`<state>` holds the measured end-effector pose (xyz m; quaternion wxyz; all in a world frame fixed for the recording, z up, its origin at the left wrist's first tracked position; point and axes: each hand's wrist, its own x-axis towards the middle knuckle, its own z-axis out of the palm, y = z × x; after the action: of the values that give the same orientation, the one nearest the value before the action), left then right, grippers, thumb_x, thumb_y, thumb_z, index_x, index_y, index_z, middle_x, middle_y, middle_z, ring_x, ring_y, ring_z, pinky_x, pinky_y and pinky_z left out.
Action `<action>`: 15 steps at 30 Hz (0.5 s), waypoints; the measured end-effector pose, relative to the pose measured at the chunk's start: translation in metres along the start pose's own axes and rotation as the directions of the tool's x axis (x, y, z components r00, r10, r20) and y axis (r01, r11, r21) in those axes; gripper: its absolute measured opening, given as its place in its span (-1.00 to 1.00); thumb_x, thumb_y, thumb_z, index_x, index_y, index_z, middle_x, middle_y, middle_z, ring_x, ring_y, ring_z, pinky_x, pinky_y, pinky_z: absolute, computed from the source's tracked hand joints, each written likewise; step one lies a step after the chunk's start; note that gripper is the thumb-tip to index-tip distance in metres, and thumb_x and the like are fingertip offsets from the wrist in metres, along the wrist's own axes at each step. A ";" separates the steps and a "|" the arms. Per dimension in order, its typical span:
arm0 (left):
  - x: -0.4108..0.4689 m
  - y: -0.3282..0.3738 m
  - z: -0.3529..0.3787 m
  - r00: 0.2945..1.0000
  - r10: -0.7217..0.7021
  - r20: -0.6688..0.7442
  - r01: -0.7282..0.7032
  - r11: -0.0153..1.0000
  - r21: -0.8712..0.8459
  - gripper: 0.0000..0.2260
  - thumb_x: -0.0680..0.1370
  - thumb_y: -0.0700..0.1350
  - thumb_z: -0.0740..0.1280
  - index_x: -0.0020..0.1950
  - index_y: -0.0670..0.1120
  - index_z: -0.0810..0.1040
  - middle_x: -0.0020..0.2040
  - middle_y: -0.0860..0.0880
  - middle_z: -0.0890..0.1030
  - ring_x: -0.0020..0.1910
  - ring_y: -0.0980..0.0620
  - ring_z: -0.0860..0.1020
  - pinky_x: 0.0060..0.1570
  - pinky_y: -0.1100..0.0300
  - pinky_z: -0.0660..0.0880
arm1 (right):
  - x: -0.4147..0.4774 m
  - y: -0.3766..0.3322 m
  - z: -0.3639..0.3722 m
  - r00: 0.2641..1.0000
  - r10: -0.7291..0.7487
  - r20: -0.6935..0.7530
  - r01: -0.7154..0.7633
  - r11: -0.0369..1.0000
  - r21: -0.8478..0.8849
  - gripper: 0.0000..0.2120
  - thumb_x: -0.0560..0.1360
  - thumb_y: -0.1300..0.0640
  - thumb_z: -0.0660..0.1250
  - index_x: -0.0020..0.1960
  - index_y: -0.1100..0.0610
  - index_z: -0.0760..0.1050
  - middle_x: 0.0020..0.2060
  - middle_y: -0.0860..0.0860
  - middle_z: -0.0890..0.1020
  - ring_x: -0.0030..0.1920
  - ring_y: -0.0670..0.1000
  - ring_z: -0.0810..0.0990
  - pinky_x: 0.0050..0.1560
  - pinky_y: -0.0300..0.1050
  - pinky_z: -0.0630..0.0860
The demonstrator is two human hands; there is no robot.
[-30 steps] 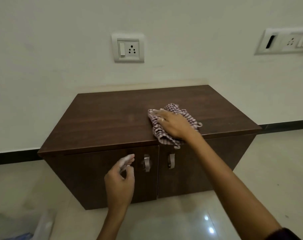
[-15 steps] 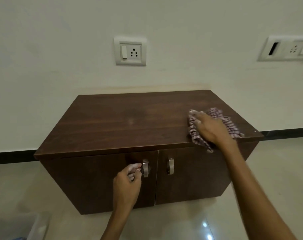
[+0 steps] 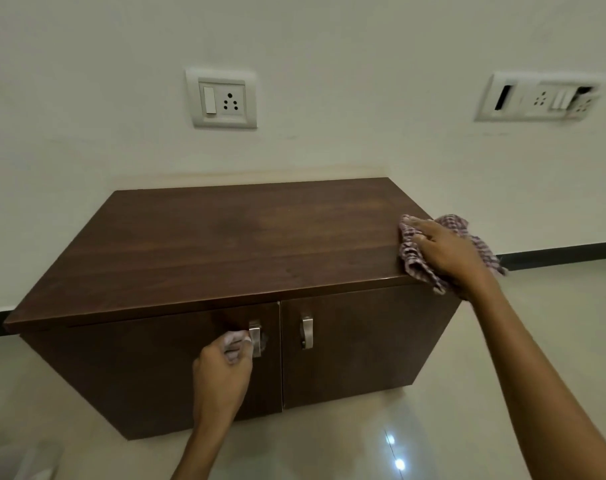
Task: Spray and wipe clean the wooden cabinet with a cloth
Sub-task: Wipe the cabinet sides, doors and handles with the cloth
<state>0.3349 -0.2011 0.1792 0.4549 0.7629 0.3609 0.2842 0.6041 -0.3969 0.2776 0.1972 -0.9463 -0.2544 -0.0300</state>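
Note:
A low dark wooden cabinet [image 3: 242, 244] with two doors stands against the wall. A crumpled checked cloth [image 3: 412, 261] lies at the top's front right corner and partly hangs over the edge. My right hand [image 3: 450, 254] lies flat on the cloth and presses it down. Lower down, my left hand [image 3: 222, 372] is curled in front of the left door, its fingertips closed against the metal left door handle [image 3: 255, 336]. The right door handle [image 3: 307, 332] is untouched. Both doors look shut. No spray bottle is in view.
The white wall behind carries a switch socket [image 3: 222, 98] above the cabinet and a wider switch panel [image 3: 540, 98] to the right. Glossy pale floor tiles [image 3: 433, 427] surround the cabinet. A blurred pale object [image 3: 35, 462] sits at the bottom left corner.
My right hand slid the cloth from the middle of the top to its front right corner. My left hand rose and reached the left door handle.

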 end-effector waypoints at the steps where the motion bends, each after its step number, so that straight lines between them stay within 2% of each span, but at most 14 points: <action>1: 0.000 0.000 0.000 1.000 0.001 0.003 -0.001 1.000 0.002 -0.84 0.52 -0.17 0.29 0.06 -0.12 0.61 -0.13 -0.01 0.63 -0.25 0.26 0.48 -0.27 0.47 0.35 | -0.007 0.010 -0.001 0.996 0.069 -0.060 -0.068 0.997 0.024 -0.61 0.58 0.07 0.05 0.40 -0.04 0.31 0.43 -0.03 0.33 0.41 0.07 0.30 0.40 0.21 0.20; 5: -0.001 0.001 -0.002 1.000 0.005 0.007 -0.006 1.000 0.010 -0.81 0.53 -0.18 0.29 0.11 -0.13 0.60 -0.05 -0.08 0.66 -0.22 0.22 0.49 -0.28 0.51 0.33 | -0.033 0.013 0.012 0.918 0.276 -0.285 -0.206 0.945 0.252 -0.60 0.56 0.18 0.04 0.36 0.14 0.38 0.35 0.14 0.43 0.35 0.19 0.35 0.38 0.17 0.26; 8: -0.002 -0.001 -0.002 1.000 0.001 0.025 -0.001 1.000 0.010 -0.80 0.53 -0.18 0.29 0.13 -0.14 0.59 -0.03 -0.10 0.66 -0.17 0.16 0.52 -0.28 0.52 0.32 | -0.052 -0.002 0.027 0.858 0.317 -0.405 -0.246 0.945 0.218 -0.62 0.56 0.24 0.06 0.35 0.25 0.36 0.35 0.19 0.40 0.40 0.18 0.26 0.42 0.19 0.16; 10: -0.001 -0.003 -0.002 0.999 -0.009 0.041 0.008 1.000 0.009 -0.80 0.53 -0.19 0.28 0.12 -0.14 0.58 -0.02 -0.10 0.66 -0.13 0.13 0.55 -0.26 0.52 0.33 | -0.064 -0.018 0.035 0.864 0.266 -0.428 -0.231 0.964 0.133 -0.62 0.55 0.24 0.09 0.35 0.24 0.35 0.35 0.18 0.41 0.40 0.17 0.25 0.40 0.23 0.16; 12: 0.001 -0.007 -0.003 0.998 -0.025 0.058 0.025 1.000 0.006 -0.81 0.53 -0.20 0.27 0.11 -0.14 0.59 -0.02 -0.10 0.66 -0.11 0.10 0.57 -0.26 0.49 0.33 | -0.078 -0.042 0.044 0.908 0.167 -0.383 -0.167 0.985 0.033 -0.59 0.54 0.21 0.12 0.38 0.19 0.33 0.36 0.13 0.41 0.39 0.12 0.26 0.37 0.17 0.14; 15: 0.000 -0.013 -0.005 0.995 -0.065 0.074 0.065 0.998 -0.002 -0.82 0.53 -0.20 0.26 0.08 -0.12 0.61 -0.07 -0.09 0.67 -0.10 0.09 0.59 -0.25 0.46 0.35 | -0.098 -0.090 0.061 0.950 -0.112 -0.292 0.102 0.994 -0.049 -0.60 0.53 0.18 0.14 0.37 0.17 0.36 0.33 0.09 0.46 0.36 0.09 0.35 0.34 0.15 0.22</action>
<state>0.3274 -0.1941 0.1694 0.4788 0.7597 0.3678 0.2415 0.4715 -0.3479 0.2379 0.2153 -0.9193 -0.2724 -0.1855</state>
